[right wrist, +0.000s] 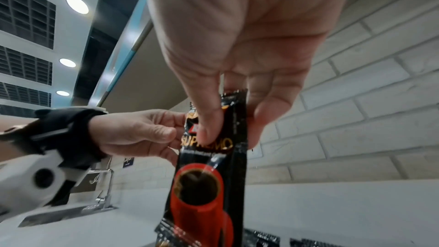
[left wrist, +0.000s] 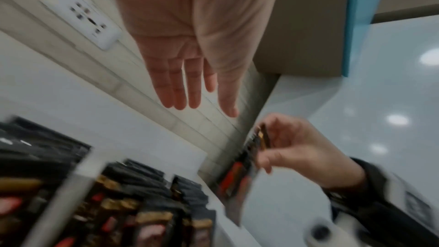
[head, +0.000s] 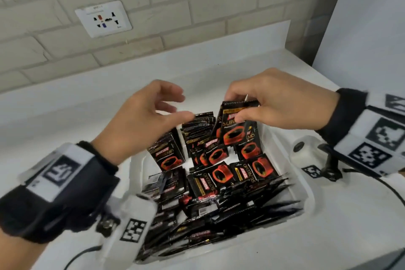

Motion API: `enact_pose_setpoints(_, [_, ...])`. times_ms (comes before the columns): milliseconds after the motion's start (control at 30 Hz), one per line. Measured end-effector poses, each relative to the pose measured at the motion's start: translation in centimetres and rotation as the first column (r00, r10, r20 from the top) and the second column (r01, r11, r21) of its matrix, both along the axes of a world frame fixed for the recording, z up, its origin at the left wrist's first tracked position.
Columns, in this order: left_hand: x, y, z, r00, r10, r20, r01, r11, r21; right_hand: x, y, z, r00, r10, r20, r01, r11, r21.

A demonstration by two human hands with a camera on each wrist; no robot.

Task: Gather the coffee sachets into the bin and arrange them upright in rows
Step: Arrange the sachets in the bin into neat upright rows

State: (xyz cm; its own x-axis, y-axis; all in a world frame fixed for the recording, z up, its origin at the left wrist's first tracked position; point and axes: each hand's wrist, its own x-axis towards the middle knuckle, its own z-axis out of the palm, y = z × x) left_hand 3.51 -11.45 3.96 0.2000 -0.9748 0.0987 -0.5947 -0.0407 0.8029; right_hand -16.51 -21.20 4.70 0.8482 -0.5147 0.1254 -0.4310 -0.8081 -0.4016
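A white bin [head: 305, 186] on the counter holds many black-and-red coffee sachets. Several stand upright in rows [head: 197, 133] at its far end, while the rest lie in a loose pile [head: 219, 210] nearer me. My right hand [head: 241, 107] pinches the top of one sachet [head: 238, 131] and holds it upright over the far right of the bin. In the right wrist view the thumb presses this sachet [right wrist: 209, 176]. My left hand [head: 175, 105] hovers above the upright rows with its fingers relaxed, holding nothing. The left wrist view is blurred; it shows the left hand [left wrist: 187, 82] and the held sachet [left wrist: 237, 176].
A brick wall with a white socket plate [head: 103, 18] runs behind the white counter [head: 65, 116]. A pale panel [head: 368, 28] stands at the right. A black cable [head: 392, 190] trails over the counter by my right wrist. A sink with a tap [right wrist: 104, 194] lies further left.
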Motion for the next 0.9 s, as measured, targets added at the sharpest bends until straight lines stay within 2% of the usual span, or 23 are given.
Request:
enact_pose_setpoints(100, [4.1,0.6,-0.9,0.990,0.123,0.065,-0.129,0.986,0.102,1.8,0.5,-0.1,0.998,0.038,-0.050,-0.036,0.998,0.042])
enact_pose_setpoints(233, [6.7,1.8,-3.3,0.956,0.267,-0.123,-0.227,0.937,0.265,6.2,1.6,0.2,0.991,0.105,-0.083,-0.098,0.992,0.076])
enact_pose_setpoints(300, [6.7,2.2,-4.0,0.927,0.318,-0.199,-0.258,0.926,0.276,9.1,2.3,-0.2,0.985,0.126,-0.118,-0.118,0.990,0.071])
enact_pose_setpoints(400, [6.2,2.7,-4.2,0.909,0.318,-0.268,-0.248,0.932,0.263,12.8,3.0,-1.8,0.964,0.153,-0.216,-0.148,0.988,0.040])
enact_pose_setpoints(500, [6.0,3.3,-4.4,0.930,0.304,-0.207,-0.257,0.940,0.224,14.8,3.4,-3.3,0.936,0.156,-0.315,-0.171,0.985,-0.020])
enact_pose_setpoints(600, [6.2,4.1,-5.0,0.950,0.310,-0.033,-0.291,0.920,0.262,15.4,3.8,-4.0,0.912,0.157,-0.378,-0.196,0.978,-0.067])
enact_pose_setpoints(700, [6.3,4.9,-5.4,0.965,0.213,0.155,-0.257,0.886,0.386,15.5,4.0,-4.4,0.891,0.160,-0.426,-0.230,0.966,-0.119])
enact_pose_setpoints(800, [5.4,5.6,-5.6,0.950,-0.059,0.306,-0.128,0.822,0.556,15.5,4.2,-4.7,0.868,0.167,-0.468,-0.267,0.951,-0.155])
enact_pose_setpoints(900, [4.2,5.9,-5.7,0.904,-0.233,0.358,-0.046,0.780,0.624,15.5,4.2,-5.0,0.850,0.165,-0.500,-0.275,0.949,-0.154])
